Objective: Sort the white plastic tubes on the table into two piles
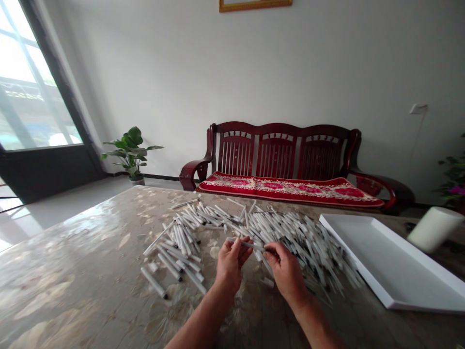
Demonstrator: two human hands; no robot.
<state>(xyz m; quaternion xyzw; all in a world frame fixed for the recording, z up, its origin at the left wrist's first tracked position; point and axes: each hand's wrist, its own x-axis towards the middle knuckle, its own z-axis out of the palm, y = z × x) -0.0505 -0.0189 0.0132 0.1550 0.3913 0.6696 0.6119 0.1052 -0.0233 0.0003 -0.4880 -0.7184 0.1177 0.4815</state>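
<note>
Between my two hands lies a thin, pale pen-like tube (252, 246), roughly level above the table. My left hand (229, 264) pinches one end of it with thumb and fingers. At the other end, the fingers of my right hand (286, 272) are closed on the tube near its darker tip. Behind and beside my right hand spreads a big heap of slim white and grey tubes (290, 228), some with dark parts. Left of my left hand lie looser white tubes (183, 237), several with black ends, and one tube (154, 282) sits apart at the near left.
The patterned table (83, 286) reaches far to the left. A shallow white tray (385, 300) stands right of the heap, with a white roll (434, 230) beyond it. A dark red wooden bench (279, 155) and a potted plant (132, 150) are behind the table.
</note>
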